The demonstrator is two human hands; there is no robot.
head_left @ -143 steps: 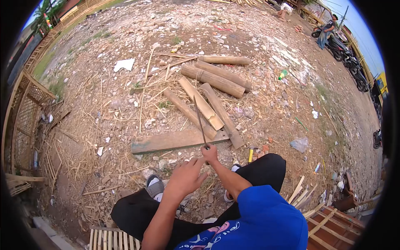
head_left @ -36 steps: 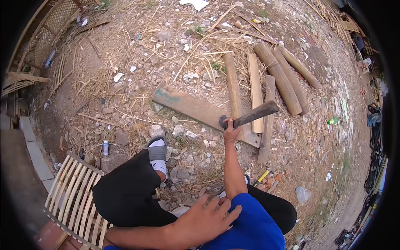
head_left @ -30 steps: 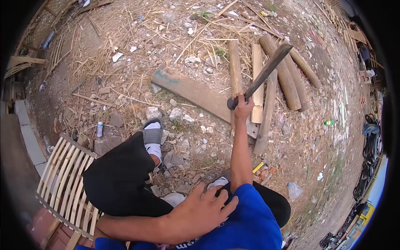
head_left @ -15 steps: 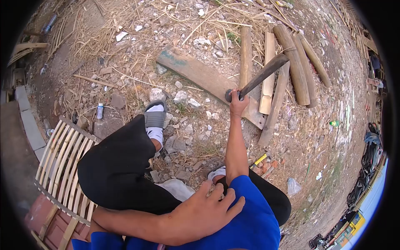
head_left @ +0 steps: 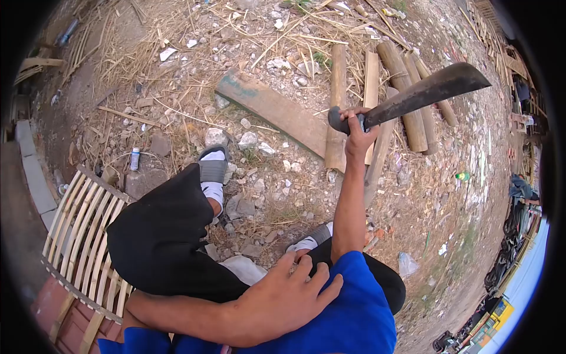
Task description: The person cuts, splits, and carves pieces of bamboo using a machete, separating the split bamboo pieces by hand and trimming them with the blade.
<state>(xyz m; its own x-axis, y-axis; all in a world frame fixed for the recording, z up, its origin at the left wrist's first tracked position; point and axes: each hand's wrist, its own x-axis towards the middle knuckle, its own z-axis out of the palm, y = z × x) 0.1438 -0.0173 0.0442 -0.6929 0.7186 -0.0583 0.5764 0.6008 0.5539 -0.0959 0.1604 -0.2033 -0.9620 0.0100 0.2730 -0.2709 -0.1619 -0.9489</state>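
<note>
In the head view, my right hand (head_left: 359,134) is closed around the dark handle of a machete (head_left: 433,93). Its broad, dark blade points right, raised over several bamboo pieces, with the flat side showing. Behind and left of this hand, a bamboo pole (head_left: 338,76) lies across the right end of a wooden board (head_left: 271,106) on the ground. My left hand (head_left: 295,292) rests near my blue right sleeve, palm down, its fingers spread and holding nothing.
Thick bamboo lengths (head_left: 409,121) lie right of the pole, beneath the blade. A slatted bamboo piece (head_left: 82,227) is beside my left leg. A spray can (head_left: 135,159) stands among stones. Rubble and dry straw cover the ground around my sandalled feet.
My right hand has risen and shifted slightly right with the machete. The blade has swung from pointing up and right, seen narrow, to pointing right with its flat showing. My left hand stays put.
</note>
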